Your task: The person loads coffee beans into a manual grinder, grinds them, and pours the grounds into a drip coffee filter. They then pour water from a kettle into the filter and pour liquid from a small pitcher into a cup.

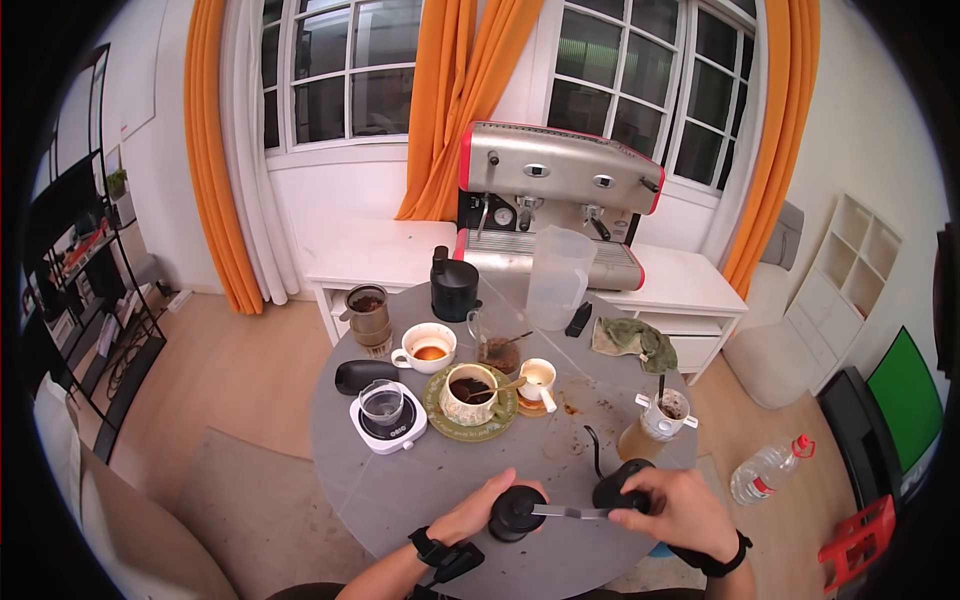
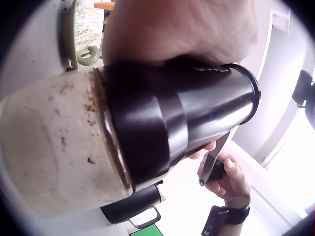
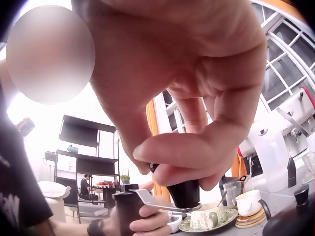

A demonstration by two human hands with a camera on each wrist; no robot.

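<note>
A black hand coffee grinder (image 1: 515, 518) stands over the near side of the table, gripped round its body by my left hand (image 1: 478, 508). In the left wrist view, the lower part of the grinder is a clear jar (image 2: 54, 142) smeared with brown grounds. A flat metal crank (image 1: 572, 512) reaches right from the lid. My right hand (image 1: 690, 508) pinches the black knob (image 3: 186, 192) at the crank's end between thumb and fingers. Right behind that hand in the head view is a black gooseneck kettle (image 1: 612, 484), partly covered by it.
A patterned cup (image 1: 468, 412) of dark coffee sits on a green plate (image 1: 448, 424). Beside it are a white scale (image 1: 392, 437) with a glass cup, a stained white cup (image 1: 428, 358), and a small white pitcher (image 1: 538, 378). A dripper (image 1: 664, 414) stands right; an espresso machine (image 1: 560, 180) is behind.
</note>
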